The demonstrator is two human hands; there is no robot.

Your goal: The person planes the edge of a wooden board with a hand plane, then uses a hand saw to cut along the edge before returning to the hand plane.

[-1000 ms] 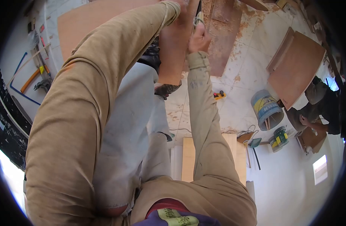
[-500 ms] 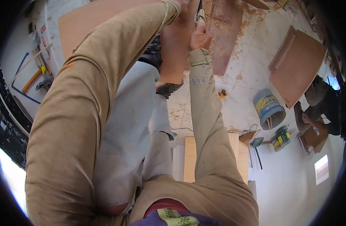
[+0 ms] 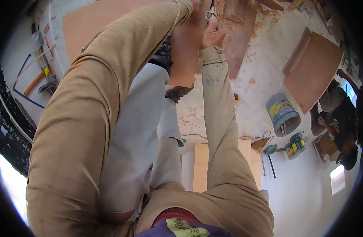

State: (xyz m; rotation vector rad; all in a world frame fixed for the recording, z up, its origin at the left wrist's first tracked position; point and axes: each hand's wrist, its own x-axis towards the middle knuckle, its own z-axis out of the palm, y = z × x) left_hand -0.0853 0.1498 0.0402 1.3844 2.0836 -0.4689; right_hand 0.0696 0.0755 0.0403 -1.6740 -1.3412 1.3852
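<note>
My right hand (image 3: 213, 35) is wrapped round the pale handle (image 3: 213, 12) of a tool with a narrow dark blade and something grey bound about its top. The blade runs out past the upper edge of the view. Beneath it lies a reddish-brown wooden board (image 3: 184, 59), with shavings and sawdust beside it. My left hand (image 3: 194, 8) shows only in part at the top edge, over the board; its fingers are out of sight. A dark shoe (image 3: 162, 54) rests at the board's left side.
Another person (image 3: 339, 114) crouches at the far right. Near them are a brown panel (image 3: 314, 71), a blue bucket (image 3: 282, 114) and a green can (image 3: 297, 143). At left lie an orange-handled hammer (image 3: 35, 83) and a blue-framed saw (image 3: 19, 93). A pale board (image 3: 201, 166) is below my right arm.
My right hand and the tool have shifted slightly to the right. At the far right, the other person has bent forward, and their head now shows.
</note>
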